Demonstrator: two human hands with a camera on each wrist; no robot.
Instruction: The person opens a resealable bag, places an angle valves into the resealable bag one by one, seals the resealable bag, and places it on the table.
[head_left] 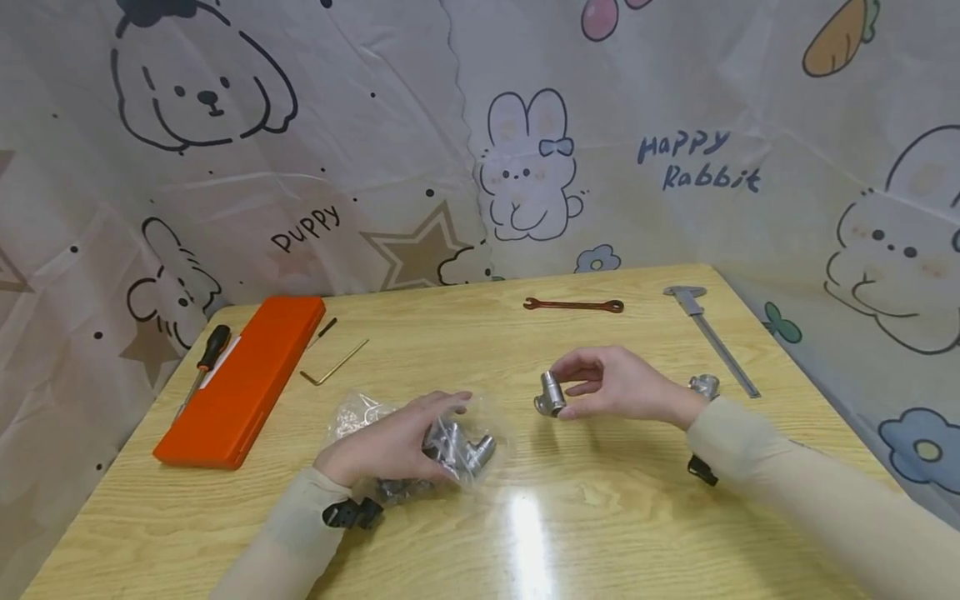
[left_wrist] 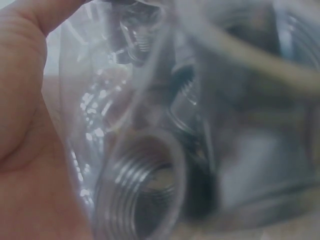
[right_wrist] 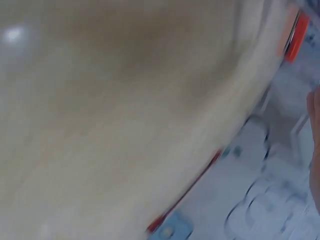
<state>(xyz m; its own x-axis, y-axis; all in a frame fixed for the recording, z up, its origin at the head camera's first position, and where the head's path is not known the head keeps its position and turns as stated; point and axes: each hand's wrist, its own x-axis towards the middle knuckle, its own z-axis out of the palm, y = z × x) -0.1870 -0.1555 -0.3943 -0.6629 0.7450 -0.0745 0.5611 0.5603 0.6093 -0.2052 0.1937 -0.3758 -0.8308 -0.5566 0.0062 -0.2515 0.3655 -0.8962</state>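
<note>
My left hand (head_left: 405,437) grips a clear plastic bag (head_left: 360,412) that holds several silvery metal pipe fittings (head_left: 480,454). Close up in the left wrist view, a threaded opening of one fitting (left_wrist: 142,195) shows through the plastic. To the right, my right hand (head_left: 611,385) pinches a metal tee pipe fitting (head_left: 551,395) between thumb and fingers, above the table. Another metal fitting (head_left: 705,385) is partly hidden behind the right wrist. In the right wrist view only a strip of the hand (right_wrist: 315,145) appears, and the held fitting is not clearly seen.
On the wooden table (head_left: 600,533), an orange case (head_left: 247,383) lies left with a screwdriver (head_left: 206,362) along it. Beside it are a brass-coloured hex key (head_left: 333,364) and a small dark-handled tool (head_left: 327,327). A reddish wrench (head_left: 573,305) and a caliper (head_left: 712,342) lie farther back.
</note>
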